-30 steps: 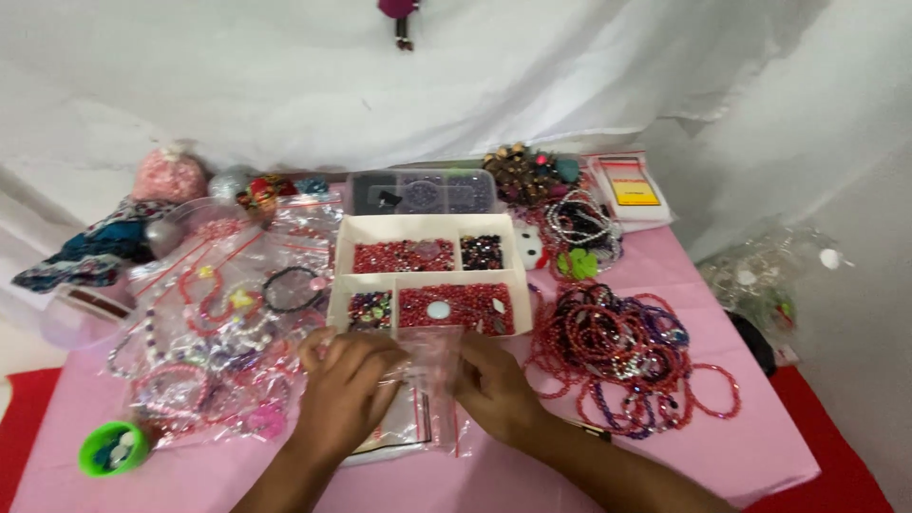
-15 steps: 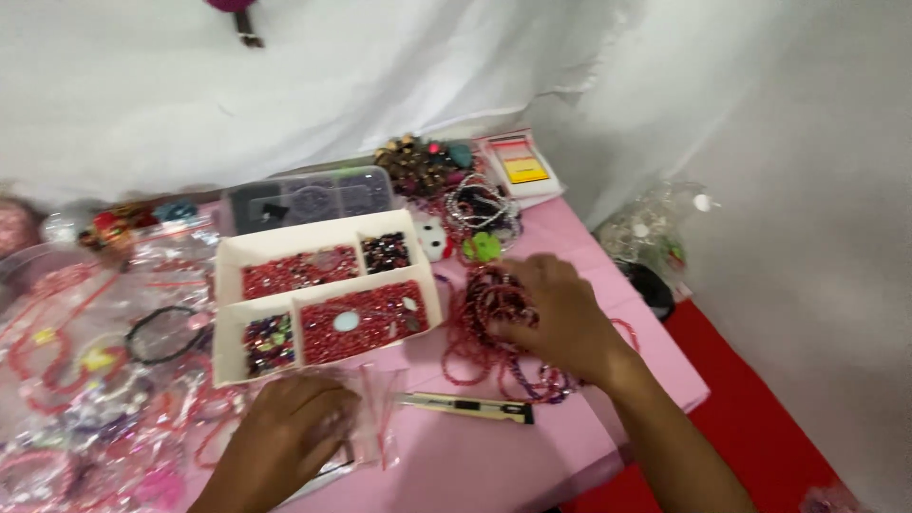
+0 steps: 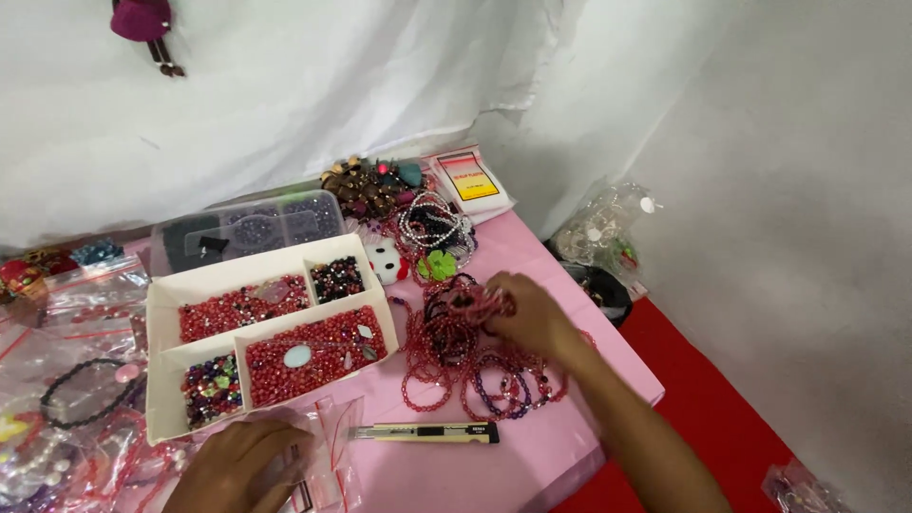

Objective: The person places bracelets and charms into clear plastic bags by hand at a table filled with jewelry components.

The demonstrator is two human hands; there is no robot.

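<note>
Hands have split up: right hand (image 3: 527, 313) now pinches red bead strands (image 3: 465, 356) at 3 o'clock, left hand (image 3: 237, 465) presses flat on a clear baggie (image 3: 318, 456).

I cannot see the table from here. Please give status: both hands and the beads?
Right hand fingers closed on pink bead strands. Left hand flat on clear plastic bag. Utility knife lies between them, untouched.

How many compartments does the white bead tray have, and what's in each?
4. The white bead tray has a long back-left one with red beads, a small back-right one with dark beads, a small front-left one with mixed beads, and a large front-right one with red beads.
</note>
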